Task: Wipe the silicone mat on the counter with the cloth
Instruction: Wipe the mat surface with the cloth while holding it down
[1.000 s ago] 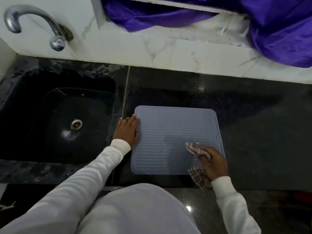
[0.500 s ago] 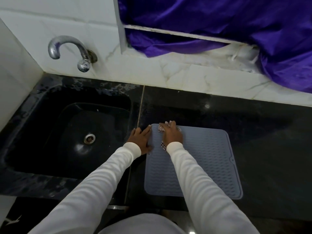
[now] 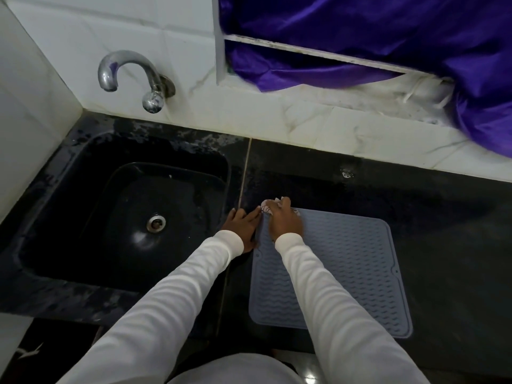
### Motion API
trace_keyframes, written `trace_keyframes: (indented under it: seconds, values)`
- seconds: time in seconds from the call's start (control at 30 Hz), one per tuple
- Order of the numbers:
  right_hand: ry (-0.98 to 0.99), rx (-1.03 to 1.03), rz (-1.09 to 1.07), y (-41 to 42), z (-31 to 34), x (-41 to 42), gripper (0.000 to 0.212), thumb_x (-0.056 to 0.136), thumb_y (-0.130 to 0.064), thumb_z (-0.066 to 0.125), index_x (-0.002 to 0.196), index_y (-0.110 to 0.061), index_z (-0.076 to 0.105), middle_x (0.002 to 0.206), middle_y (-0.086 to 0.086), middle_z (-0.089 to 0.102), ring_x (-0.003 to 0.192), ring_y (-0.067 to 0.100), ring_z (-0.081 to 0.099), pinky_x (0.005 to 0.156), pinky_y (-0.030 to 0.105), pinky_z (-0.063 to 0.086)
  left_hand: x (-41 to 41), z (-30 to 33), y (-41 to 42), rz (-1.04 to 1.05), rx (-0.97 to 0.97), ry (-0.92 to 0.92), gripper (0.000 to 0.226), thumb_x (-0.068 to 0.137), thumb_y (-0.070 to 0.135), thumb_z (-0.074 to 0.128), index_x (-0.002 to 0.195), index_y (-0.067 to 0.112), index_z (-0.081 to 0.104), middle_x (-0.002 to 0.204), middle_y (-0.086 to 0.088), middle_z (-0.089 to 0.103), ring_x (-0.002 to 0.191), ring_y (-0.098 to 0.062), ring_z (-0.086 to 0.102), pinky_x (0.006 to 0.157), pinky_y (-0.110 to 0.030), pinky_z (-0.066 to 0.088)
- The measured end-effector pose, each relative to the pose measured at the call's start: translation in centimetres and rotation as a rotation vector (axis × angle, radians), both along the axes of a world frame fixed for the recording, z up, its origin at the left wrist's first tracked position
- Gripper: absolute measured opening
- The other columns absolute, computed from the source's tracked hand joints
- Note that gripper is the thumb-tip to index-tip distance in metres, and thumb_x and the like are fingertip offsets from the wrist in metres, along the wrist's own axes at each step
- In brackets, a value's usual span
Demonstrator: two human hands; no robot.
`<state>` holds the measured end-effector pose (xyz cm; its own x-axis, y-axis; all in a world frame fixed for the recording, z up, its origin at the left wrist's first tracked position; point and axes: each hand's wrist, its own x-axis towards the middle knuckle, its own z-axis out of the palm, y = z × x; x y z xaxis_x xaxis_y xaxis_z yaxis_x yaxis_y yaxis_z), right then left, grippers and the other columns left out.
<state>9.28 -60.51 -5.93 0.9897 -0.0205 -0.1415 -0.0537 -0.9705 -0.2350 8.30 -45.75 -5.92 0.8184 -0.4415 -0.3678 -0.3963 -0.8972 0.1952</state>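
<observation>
A grey-blue silicone mat (image 3: 352, 270) with a wavy ribbed surface lies flat on the black counter (image 3: 443, 245), right of the sink. My right hand (image 3: 284, 221) grips a checked white-and-red cloth (image 3: 268, 208) and presses it onto the mat's far left corner; most of the cloth is hidden under the hand. My left hand (image 3: 241, 225) lies flat with straight fingers on the counter at the mat's left edge, fingertips touching that edge beside the cloth.
A black sink (image 3: 133, 217) with a metal drain (image 3: 156, 223) sits to the left, a chrome tap (image 3: 130, 79) on the white tiled wall above it. Purple fabric (image 3: 388, 37) hangs over the ledge behind the counter.
My right hand carried the cloth from the mat's near right part up to its far left corner. The left hand stayed at the mat's left edge. The camera view tilted up.
</observation>
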Motion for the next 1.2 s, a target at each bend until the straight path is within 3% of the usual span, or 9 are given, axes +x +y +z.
trace_keyframes:
  seconds: [0.2, 0.33, 0.43, 0.53, 0.67, 0.77, 0.9, 1.07, 1.2]
  values:
    - [0.176, -0.162, 0.21, -0.4, 1.4, 1.2, 0.05, 0.093, -0.018, 0.051, 0.141, -0.024, 0.04, 0.131, 0.01, 0.035, 0.107, 0.031, 0.051, 0.087, 0.041, 0.045, -0.1, -0.7, -0.2, 0.031, -0.073, -0.008, 0.092, 0.086, 0.042, 0.062, 0.154, 0.024, 0.003, 0.162, 0.007, 0.001, 0.136, -0.027, 0.024, 0.119, -0.045, -0.001]
    - [0.231, -0.202, 0.304, -0.5, 1.8, 1.3, 0.05, 0.092, -0.017, 0.054, 0.14, -0.02, 0.04, 0.131, 0.012, 0.036, 0.106, 0.034, 0.052, 0.081, 0.043, 0.051, -0.3, -0.4, 0.1, 0.133, -0.24, -0.023, 0.094, 0.079, 0.034, 0.073, 0.153, 0.024, 0.016, 0.16, 0.003, 0.019, 0.134, -0.029, 0.031, 0.119, -0.042, 0.006]
    - [0.231, -0.242, 0.379, -0.7, 2.0, 1.0, 0.054, 0.091, -0.018, 0.056, 0.142, -0.022, 0.039, 0.133, 0.014, 0.034, 0.108, 0.037, 0.051, 0.08, 0.045, 0.052, -0.3, -0.3, -0.2, 0.155, -0.228, -0.027, 0.094, 0.075, 0.032, 0.076, 0.152, 0.026, 0.023, 0.158, 0.004, 0.024, 0.132, -0.029, 0.034, 0.119, -0.045, 0.008]
    - [0.242, -0.23, 0.43, -1.1, 2.2, 0.8, 0.058, 0.092, -0.015, 0.054, 0.146, -0.023, 0.034, 0.135, 0.016, 0.035, 0.11, 0.038, 0.05, 0.085, 0.045, 0.05, -0.1, -0.4, -0.3, 0.156, -0.191, -0.01, 0.093, 0.074, 0.033, 0.077, 0.151, 0.027, 0.024, 0.158, 0.005, 0.023, 0.132, -0.03, 0.034, 0.119, -0.045, 0.013]
    - [0.3, -0.161, 0.345, -1.4, 2.2, 0.6, 0.059, 0.095, -0.022, 0.052, 0.146, -0.014, 0.025, 0.143, 0.017, 0.038, 0.12, 0.039, 0.049, 0.096, 0.045, 0.046, -0.9, -0.5, -0.1, 0.204, -0.264, -0.043, 0.088, 0.078, 0.027, 0.074, 0.151, 0.028, 0.026, 0.158, 0.008, 0.024, 0.124, -0.029, 0.039, 0.109, -0.033, 0.031]
    - [0.345, -0.205, 0.401, -1.5, 2.4, 0.0, 0.065, 0.097, -0.02, 0.051, 0.152, -0.016, 0.016, 0.155, 0.017, 0.02, 0.129, 0.043, 0.04, 0.102, 0.053, 0.04, -1.3, -0.5, -0.2, 0.303, -0.357, -0.029, 0.077, 0.075, 0.022, 0.075, 0.144, 0.026, 0.041, 0.156, 0.009, 0.028, 0.128, -0.027, 0.036, 0.109, -0.032, 0.031]
    - [0.341, -0.219, 0.38, -1.5, 1.9, -0.8, 0.074, 0.093, -0.023, 0.056, 0.151, -0.014, 0.011, 0.153, 0.021, 0.024, 0.128, 0.044, 0.041, 0.103, 0.053, 0.04, -1.1, -0.4, -0.3, 0.359, -0.373, 0.002, 0.061, 0.071, 0.022, 0.08, 0.126, 0.021, 0.053, 0.154, 0.008, 0.031, 0.134, -0.025, 0.031, 0.109, -0.035, 0.034]
    - [0.303, -0.229, 0.412, -1.5, 1.4, -1.7, 0.063, 0.097, -0.024, 0.049, 0.152, -0.031, 0.018, 0.158, 0.014, 0.01, 0.134, 0.042, 0.032, 0.107, 0.056, 0.034, -0.8, 0.0, -0.4, 0.36, -0.366, 0.066, 0.086, 0.072, 0.02, 0.079, 0.145, 0.016, 0.034, 0.154, 0.0, 0.03, 0.138, -0.028, 0.027, 0.113, -0.035, 0.028]
    - [0.216, -0.235, 0.335, -1.1, 1.0, -2.4, 0.06, 0.096, -0.029, 0.048, 0.149, -0.033, 0.02, 0.152, 0.016, 0.021, 0.13, 0.043, 0.037, 0.104, 0.055, 0.035, -0.6, 0.2, -0.1, 0.301, -0.324, 0.064, 0.089, 0.072, 0.027, 0.079, 0.147, 0.022, 0.031, 0.154, 0.001, 0.031, 0.136, -0.029, 0.03, 0.113, -0.035, 0.028]
